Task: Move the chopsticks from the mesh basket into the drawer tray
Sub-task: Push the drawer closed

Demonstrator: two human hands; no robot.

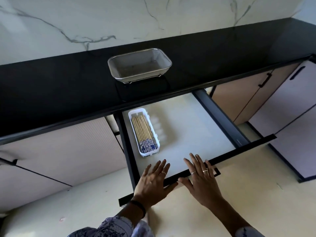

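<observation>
The steel mesh basket stands on the black counter and holds nothing. Below it the drawer is pulled out. A white plastic tray lies at the drawer's left side, filled with several wooden chopsticks whose blue-and-white ends point toward me. My left hand and my right hand rest flat on the drawer's black front edge, fingers spread over the pale liner, holding nothing.
The black counter runs along a white marble wall. Closed beige cabinet doors flank the drawer, with black handles on the right ones. A clear ridged insert lies beside the tray. Cream floor lies below.
</observation>
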